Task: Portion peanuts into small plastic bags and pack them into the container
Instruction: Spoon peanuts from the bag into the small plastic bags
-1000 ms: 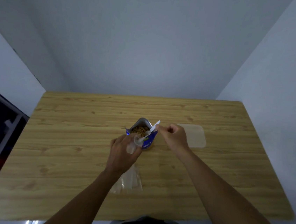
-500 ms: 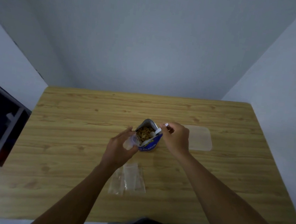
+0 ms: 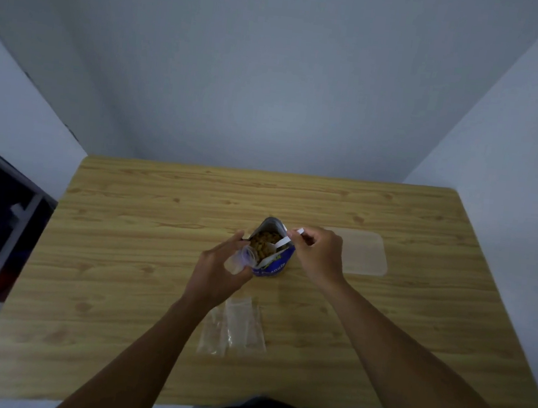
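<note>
Left hand (image 3: 217, 271) grips clear bag (image 3: 242, 259) beside peanut pouch (image 3: 270, 254); right hand (image 3: 318, 255) pinches white spoon (image 3: 285, 240) in pouch.

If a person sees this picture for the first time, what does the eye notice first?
First, the open blue peanut bag standing at the middle of the wooden table, full of brown nuts. The right hand dips a white spoon into it, while the left hand holds a small clear plastic bag beside its mouth. Nearer the person lie empty clear bags.
</note>
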The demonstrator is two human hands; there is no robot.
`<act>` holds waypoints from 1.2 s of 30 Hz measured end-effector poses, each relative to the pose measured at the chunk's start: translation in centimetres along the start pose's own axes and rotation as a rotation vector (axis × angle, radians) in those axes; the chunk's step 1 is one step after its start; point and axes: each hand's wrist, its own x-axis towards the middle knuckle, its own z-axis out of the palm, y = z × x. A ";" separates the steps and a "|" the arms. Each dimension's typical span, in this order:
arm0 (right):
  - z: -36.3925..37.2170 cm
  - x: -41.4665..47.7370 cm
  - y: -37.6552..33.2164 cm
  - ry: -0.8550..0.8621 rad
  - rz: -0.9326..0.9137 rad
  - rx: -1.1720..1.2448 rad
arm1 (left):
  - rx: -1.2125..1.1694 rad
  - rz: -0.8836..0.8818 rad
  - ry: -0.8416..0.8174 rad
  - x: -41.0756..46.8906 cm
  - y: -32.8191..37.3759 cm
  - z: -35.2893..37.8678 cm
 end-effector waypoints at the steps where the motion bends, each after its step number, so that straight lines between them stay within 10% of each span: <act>1: 0.2 -0.2 0.0 -0.009 0.027 0.006 | -0.004 0.004 -0.002 0.0 0.0 0.0; 23: -1.1 1.2 2.0 0.099 0.764 0.614 | 0.057 -0.026 0.077 1.1 0.0 -0.3; 36: -4.3 2.8 -0.4 -0.021 0.668 0.693 | 0.170 -0.025 0.028 3.8 2.2 -0.3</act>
